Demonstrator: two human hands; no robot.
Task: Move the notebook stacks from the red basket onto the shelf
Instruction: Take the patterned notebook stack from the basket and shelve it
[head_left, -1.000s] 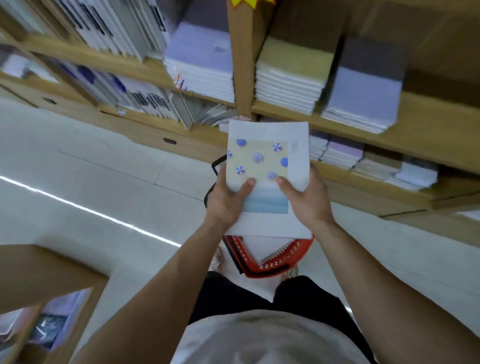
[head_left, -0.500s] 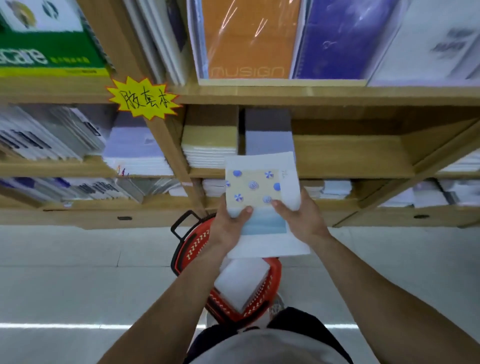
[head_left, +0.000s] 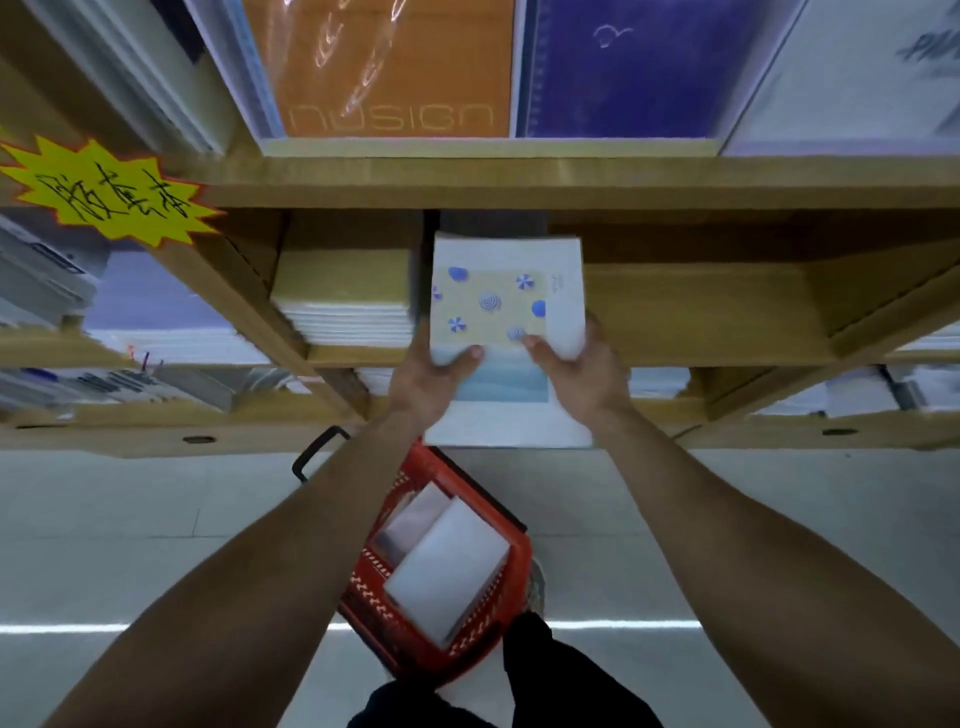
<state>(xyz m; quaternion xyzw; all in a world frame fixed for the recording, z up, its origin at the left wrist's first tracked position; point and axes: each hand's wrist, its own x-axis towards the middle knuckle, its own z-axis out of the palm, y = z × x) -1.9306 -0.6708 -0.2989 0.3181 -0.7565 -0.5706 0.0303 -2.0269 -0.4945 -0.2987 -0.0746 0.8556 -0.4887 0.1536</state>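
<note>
Head view is showing me holding the notebook stack (head_left: 506, 332) out ahead, its long axis pointing into the shelf (head_left: 675, 322) bay. My left hand (head_left: 431, 382) and right hand (head_left: 584, 371) are gripping its near sides, fingers (head_left: 470, 356) clamping the cover, arms reaching forward equally. More notebooks are lying in the red basket (head_left: 415, 631) below.

— Where are the hands?
— Both arms reach far forward, bare to the elbow. The left hand (head_left: 434, 376) and right hand (head_left: 582, 371) sit side by side.
— Their grip?
— Closed, thumbs on top, fingers curled underneath, wrists straight.
</note>
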